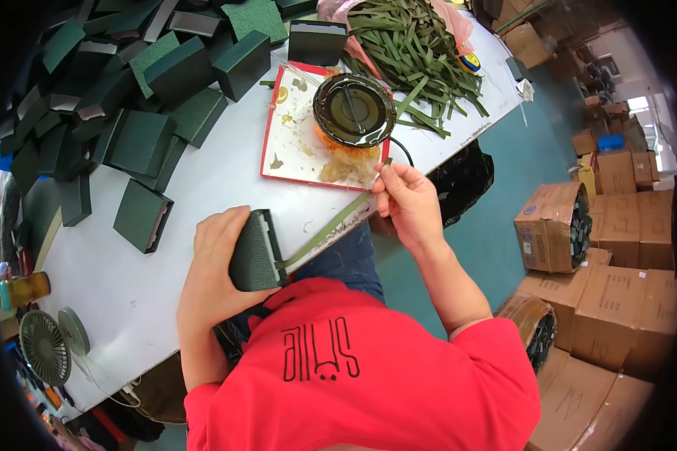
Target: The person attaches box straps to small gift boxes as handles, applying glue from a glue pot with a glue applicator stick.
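My left hand (pixel 217 263) is wrapped round a dark green box (pixel 254 259) near the table's front edge. From the box's right side a green ribbon (pixel 325 231) runs up to my right hand (pixel 408 197), which pinches its far end between thumb and fingers. Just behind that hand is a round pot of dark glue (pixel 353 110), with a bar across its top. It stands on a red-edged white board (pixel 286 143) smeared with yellowish glue. How the ribbon meets the box is partly hidden.
Green boxes (pixel 139 143) lie heaped at the back left. A pink bag (pixel 451 26) spills loose green ribbons (pixel 406 56) behind the pot. A small fan (pixel 45 347) stands at the left. Cardboard cartons (pixel 609 301) are stacked on the floor to the right.
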A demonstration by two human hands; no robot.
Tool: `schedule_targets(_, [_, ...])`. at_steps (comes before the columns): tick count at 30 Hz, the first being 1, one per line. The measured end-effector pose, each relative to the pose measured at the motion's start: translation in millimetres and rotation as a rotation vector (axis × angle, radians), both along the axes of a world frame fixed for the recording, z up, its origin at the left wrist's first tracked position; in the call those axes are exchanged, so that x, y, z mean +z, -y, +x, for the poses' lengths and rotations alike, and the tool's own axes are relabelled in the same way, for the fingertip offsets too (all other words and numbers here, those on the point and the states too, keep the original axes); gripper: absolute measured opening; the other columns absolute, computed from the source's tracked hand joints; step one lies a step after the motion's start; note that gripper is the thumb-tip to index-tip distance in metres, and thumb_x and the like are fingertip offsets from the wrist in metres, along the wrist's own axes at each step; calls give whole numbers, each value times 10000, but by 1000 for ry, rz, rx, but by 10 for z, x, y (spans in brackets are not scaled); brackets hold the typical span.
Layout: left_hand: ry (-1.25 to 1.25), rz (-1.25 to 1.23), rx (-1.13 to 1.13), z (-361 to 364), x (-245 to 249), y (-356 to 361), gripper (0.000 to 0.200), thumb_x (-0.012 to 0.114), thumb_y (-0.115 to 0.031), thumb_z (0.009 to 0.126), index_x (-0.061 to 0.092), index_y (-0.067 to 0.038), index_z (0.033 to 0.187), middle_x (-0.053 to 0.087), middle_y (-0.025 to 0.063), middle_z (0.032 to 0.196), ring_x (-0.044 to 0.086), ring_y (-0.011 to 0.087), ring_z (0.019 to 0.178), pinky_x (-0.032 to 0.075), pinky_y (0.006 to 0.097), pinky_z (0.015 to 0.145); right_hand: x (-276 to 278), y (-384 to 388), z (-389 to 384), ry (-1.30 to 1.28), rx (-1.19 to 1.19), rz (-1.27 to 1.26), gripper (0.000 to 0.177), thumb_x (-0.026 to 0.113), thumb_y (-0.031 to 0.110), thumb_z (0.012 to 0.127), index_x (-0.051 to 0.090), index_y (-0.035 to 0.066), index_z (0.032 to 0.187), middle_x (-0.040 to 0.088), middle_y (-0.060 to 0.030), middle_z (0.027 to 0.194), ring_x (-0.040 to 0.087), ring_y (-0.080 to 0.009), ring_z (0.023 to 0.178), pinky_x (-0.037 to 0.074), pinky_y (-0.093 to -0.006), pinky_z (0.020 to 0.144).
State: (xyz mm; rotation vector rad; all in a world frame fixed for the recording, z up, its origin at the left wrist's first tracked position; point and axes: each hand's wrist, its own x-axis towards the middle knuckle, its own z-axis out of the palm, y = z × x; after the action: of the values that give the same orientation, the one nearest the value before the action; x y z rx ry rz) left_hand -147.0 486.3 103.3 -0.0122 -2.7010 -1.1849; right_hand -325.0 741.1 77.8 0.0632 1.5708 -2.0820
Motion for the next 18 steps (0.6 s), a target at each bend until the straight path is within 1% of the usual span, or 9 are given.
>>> schedule_targets(2, [-2,-19,-43,-52,-1,-42,987,891,-183,504,469,-13,1379,500,175,1343,461,376,1238,391,439,1047,29,10,-113,-54,34,58,199,639,211,971,631,13,993,676,-44,785,580,-75,549,463,-201,508])
schedule_targets(6, [-20,-19,-88,-133,11,-137,977,886,-177,512,466,-13,1379,509,172,1332,462,379,1232,392,450,1044,61,53,-261,-134,77,180,223,648,236,964,643,13,956,630,-12,718,522,-50,505,406,-194,467])
schedule_targets(10, [-25,-1,-110,-175,42,-189,939,881,-188,538,479,-18,1369,509,142,1342,468,367,1212,387,447,1014,35,101,-333,-126,101,200,225,648,241,962,643,20,922,604,4,679,491,-44,470,379,-192,442])
schedule_targets(13, [-15,-7,-110,-170,53,-187,948,882,-185,534,475,-18,1374,507,142,1345,466,368,1213,386,449,1013,29,130,-352,-115,97,196,225,645,240,964,641,23,902,595,8,661,482,-46,456,376,-192,436])
schedule_targets(16, [-1,-30,-98,-163,46,-184,956,884,-175,505,484,-4,1356,511,157,1334,462,375,1230,400,447,1037,45,157,-351,-98,82,180,222,644,233,961,638,26,883,590,10,651,475,-47,450,373,-194,434])
schedule_targets(18, [-4,-16,-100,-158,43,-178,956,884,-184,522,478,-15,1371,506,145,1345,461,370,1222,389,446,1023,41,164,-353,-79,73,168,216,645,225,956,635,28,868,584,11,644,467,-48,444,367,-198,432])
